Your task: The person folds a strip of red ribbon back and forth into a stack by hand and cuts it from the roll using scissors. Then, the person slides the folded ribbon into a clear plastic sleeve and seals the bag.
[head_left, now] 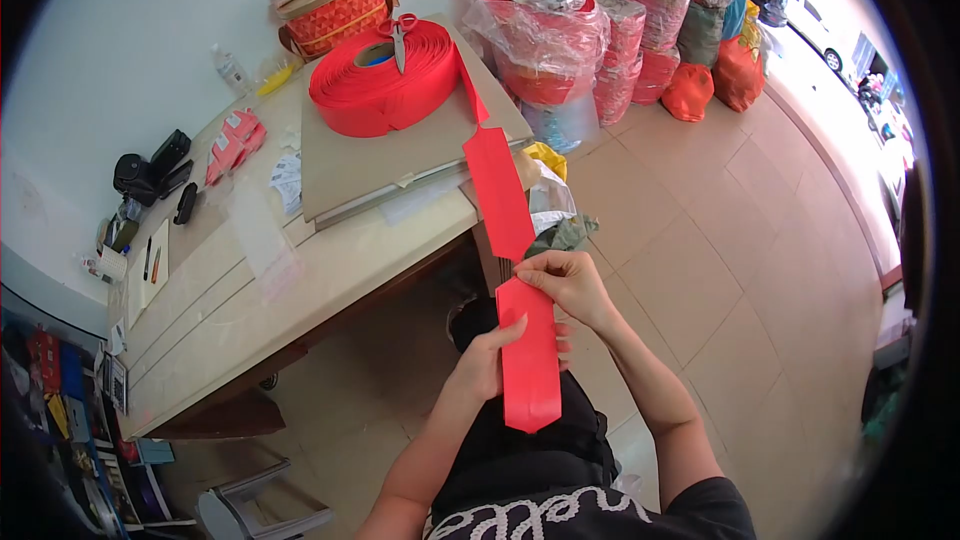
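A wide red ribbon (498, 195), notched into pointed segments, runs down from a large red roll (400, 105) on the table. In front of my body, my left hand (488, 358) grips the lower length of ribbon (531, 380), thumb across its face and fingertips showing past the far edge. That length looks like folded segments, but I cannot tell how many layers there are. At the narrow neck above it, my right hand (568, 283) pinches the ribbon between thumb and fingers. Red-handled scissors (398, 43) lie on top of the roll.
The roll sits on a stack of grey boards (345, 170) at the table's (330, 265) corner. Behind it stands a woven basket (335, 20). Plastic-wrapped red bundles (650, 0) and bags (690, 90) line the wall. A stool (265, 505) stands at lower left.
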The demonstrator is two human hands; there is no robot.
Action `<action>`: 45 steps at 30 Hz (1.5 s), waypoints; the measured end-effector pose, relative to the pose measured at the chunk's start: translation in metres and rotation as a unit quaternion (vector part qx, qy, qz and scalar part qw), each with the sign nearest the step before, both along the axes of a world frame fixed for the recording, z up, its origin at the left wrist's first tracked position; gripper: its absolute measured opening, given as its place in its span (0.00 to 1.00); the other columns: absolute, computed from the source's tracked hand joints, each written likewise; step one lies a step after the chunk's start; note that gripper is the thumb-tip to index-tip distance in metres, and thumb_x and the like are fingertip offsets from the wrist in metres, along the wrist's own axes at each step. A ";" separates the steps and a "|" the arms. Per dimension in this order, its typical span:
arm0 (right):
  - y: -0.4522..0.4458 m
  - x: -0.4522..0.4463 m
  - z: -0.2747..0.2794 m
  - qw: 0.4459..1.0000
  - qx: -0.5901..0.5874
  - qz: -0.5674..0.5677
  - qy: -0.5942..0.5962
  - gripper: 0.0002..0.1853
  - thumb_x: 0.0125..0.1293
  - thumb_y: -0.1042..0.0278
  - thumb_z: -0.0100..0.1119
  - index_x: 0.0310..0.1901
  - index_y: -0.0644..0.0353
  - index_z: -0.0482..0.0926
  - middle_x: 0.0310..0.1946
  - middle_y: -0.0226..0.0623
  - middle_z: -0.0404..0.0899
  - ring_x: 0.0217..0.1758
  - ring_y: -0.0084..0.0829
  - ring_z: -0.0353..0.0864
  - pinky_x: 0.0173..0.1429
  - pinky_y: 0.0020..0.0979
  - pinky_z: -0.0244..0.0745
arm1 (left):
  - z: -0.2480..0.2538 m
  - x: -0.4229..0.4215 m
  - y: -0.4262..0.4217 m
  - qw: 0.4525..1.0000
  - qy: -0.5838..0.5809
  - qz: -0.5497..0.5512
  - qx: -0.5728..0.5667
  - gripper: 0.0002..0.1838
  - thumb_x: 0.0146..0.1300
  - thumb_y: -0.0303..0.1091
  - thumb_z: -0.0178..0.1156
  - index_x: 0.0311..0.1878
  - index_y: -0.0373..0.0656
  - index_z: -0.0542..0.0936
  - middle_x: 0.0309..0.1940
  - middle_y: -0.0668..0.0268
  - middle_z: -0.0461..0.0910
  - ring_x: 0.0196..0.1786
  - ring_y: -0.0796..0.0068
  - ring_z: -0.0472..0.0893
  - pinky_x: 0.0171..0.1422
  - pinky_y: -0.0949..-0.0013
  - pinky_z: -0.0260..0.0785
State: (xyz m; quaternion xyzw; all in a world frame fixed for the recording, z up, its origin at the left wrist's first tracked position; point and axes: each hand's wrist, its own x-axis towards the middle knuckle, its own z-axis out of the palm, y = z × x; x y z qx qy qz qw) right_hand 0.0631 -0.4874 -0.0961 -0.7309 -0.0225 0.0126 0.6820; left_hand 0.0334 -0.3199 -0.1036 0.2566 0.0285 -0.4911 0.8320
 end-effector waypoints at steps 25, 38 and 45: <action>-0.015 -0.110 -0.056 0.994 0.075 -0.030 0.077 0.27 0.73 0.49 0.31 0.43 0.67 0.73 0.30 0.37 0.78 0.31 0.24 0.75 0.36 0.24 0.69 | -0.006 0.006 -0.008 0.995 -0.048 0.048 -0.072 0.29 0.69 0.45 0.44 0.67 0.38 0.56 0.34 0.64 0.71 0.39 0.72 0.72 0.52 0.64 0.66; 0.028 -0.156 -0.040 0.960 0.181 0.079 0.197 0.19 0.70 0.57 0.48 0.32 0.64 0.80 0.23 0.29 0.79 0.26 0.16 0.73 0.34 0.18 0.68 | -0.014 0.009 -0.017 0.990 -0.025 0.086 -0.105 0.27 0.70 0.44 0.43 0.66 0.39 0.58 0.36 0.64 0.72 0.41 0.72 0.73 0.54 0.63 0.68; 0.033 -0.162 -0.044 0.959 0.176 0.092 0.204 0.19 0.70 0.57 0.47 0.31 0.64 0.80 0.22 0.29 0.79 0.25 0.16 0.73 0.32 0.18 0.68 | -0.018 0.018 -0.013 0.991 -0.019 0.114 -0.066 0.24 0.70 0.43 0.44 0.63 0.39 0.62 0.39 0.62 0.75 0.42 0.69 0.77 0.54 0.63 0.71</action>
